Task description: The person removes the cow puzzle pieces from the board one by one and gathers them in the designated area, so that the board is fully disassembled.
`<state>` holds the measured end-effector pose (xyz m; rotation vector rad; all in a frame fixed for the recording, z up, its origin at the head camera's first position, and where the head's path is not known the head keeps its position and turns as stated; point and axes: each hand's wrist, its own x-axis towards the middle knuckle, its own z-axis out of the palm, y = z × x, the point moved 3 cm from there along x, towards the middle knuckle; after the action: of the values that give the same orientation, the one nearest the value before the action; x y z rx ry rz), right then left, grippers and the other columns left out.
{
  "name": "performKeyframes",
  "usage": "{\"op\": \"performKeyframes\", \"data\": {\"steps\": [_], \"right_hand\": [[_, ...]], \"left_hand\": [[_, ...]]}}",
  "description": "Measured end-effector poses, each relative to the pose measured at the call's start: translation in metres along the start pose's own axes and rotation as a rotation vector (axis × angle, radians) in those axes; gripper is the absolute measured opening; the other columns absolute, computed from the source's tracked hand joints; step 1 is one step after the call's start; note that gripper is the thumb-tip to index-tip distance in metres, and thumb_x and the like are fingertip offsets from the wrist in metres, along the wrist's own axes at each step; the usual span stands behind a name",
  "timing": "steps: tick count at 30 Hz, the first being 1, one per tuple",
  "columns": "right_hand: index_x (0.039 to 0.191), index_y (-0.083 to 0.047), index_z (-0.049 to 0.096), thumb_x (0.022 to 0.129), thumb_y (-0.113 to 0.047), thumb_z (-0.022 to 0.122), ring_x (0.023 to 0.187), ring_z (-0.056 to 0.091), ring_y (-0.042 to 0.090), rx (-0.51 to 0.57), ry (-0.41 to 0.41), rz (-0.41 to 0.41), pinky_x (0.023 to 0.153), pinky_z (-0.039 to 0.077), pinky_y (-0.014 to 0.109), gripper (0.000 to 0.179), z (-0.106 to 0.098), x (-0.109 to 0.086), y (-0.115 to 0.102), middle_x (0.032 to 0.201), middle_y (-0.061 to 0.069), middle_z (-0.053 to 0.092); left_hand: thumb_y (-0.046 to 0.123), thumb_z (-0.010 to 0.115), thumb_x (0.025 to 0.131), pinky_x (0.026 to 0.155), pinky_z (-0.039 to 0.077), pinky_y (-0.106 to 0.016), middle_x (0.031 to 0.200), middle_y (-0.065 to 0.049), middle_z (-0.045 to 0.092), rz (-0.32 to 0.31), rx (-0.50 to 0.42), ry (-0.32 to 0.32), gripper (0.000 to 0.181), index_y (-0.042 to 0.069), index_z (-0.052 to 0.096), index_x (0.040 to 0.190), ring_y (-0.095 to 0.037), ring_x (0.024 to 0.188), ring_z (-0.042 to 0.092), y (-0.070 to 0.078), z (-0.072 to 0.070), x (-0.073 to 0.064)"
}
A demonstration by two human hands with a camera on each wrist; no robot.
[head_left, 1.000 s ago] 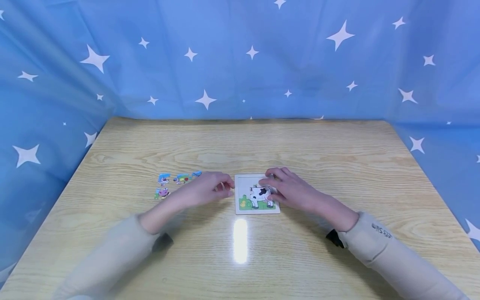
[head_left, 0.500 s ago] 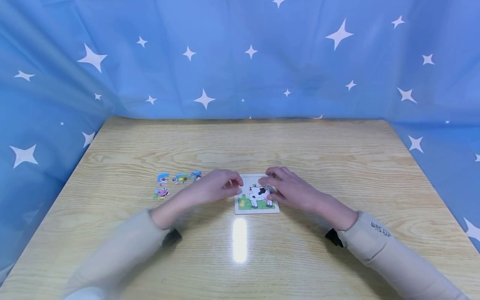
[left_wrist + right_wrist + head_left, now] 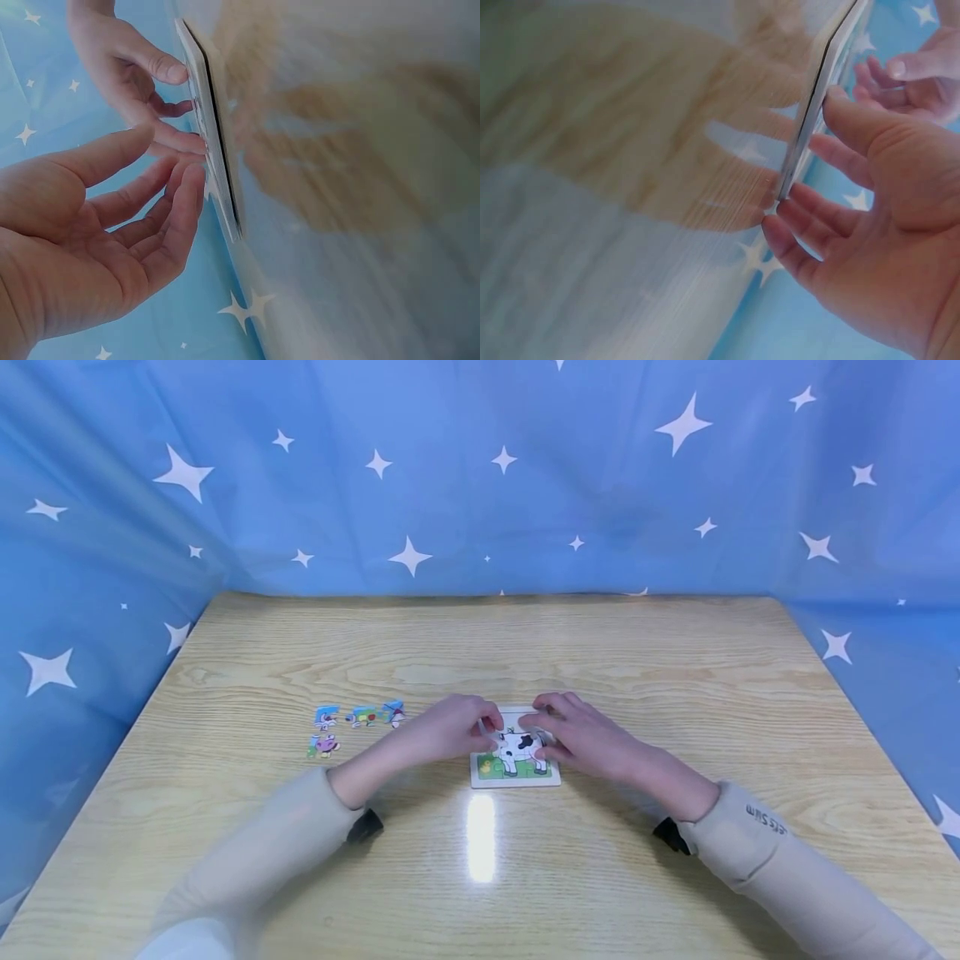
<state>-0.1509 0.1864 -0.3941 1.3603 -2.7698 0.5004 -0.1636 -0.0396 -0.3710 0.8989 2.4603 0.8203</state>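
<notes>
A square puzzle board [image 3: 517, 782] lies flat on the table, showing a black-and-white cow and green grass. Over its left side is my left hand [image 3: 457, 728], with bent fingers and the thumb apart from them. The left wrist view shows nothing between the thumb and fingers of this left hand [image 3: 112, 225]; contact with the board is unclear. My right hand [image 3: 588, 739] rests at the board's right side, fingers spread. In the right wrist view, fingertips of the right hand [image 3: 885, 187] touch the edge of the board [image 3: 817, 90]. The hands hide part of the picture.
Loose colourful puzzle pieces lie on the wooden table [image 3: 675, 677] left of the board, among them a pink one [image 3: 326, 746] and a blue one [image 3: 327, 717]. A blue curtain [image 3: 450, 485] with white stars hangs behind the table.
My left hand has moved right, from beside the board to over its left part. The right hand stays at the board's right side, and the loose pieces lie as before.
</notes>
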Motion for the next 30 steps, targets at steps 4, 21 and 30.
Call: {"op": "performKeyframes", "data": {"steps": [4,21,30], "right_hand": [[0.138,-0.006,0.070,0.100,-0.017,0.083,0.125,0.060,0.044,-0.006,0.008,-0.005,0.099,0.056,0.062,0.042,0.000,-0.001,0.000,0.139,0.023,0.060],[0.142,-0.012,0.069,0.107,-0.035,0.075,0.130,0.058,0.042,0.005,-0.007,0.001,0.103,0.053,0.063,0.041,0.012,-0.002,0.013,0.144,0.020,0.059],[0.138,-0.006,0.071,0.101,-0.014,0.082,0.126,0.061,0.043,-0.012,-0.034,0.033,0.101,0.055,0.060,0.039,-0.006,0.001,-0.007,0.141,0.023,0.061]], "left_hand": [[0.007,0.080,0.101,0.090,0.056,-0.028,0.113,-0.010,0.075,-0.016,0.016,-0.016,0.023,-0.002,0.074,0.121,-0.018,0.096,0.068,0.001,0.002,0.006],[0.008,0.087,0.096,0.091,0.052,-0.030,0.113,-0.009,0.069,-0.062,0.097,-0.051,0.039,-0.003,0.073,0.131,-0.017,0.094,0.058,0.009,0.011,0.018],[0.011,0.092,0.091,0.099,0.053,-0.036,0.111,-0.006,0.067,-0.113,0.131,-0.047,0.046,-0.002,0.071,0.131,-0.021,0.101,0.059,0.010,0.015,0.023]]}}
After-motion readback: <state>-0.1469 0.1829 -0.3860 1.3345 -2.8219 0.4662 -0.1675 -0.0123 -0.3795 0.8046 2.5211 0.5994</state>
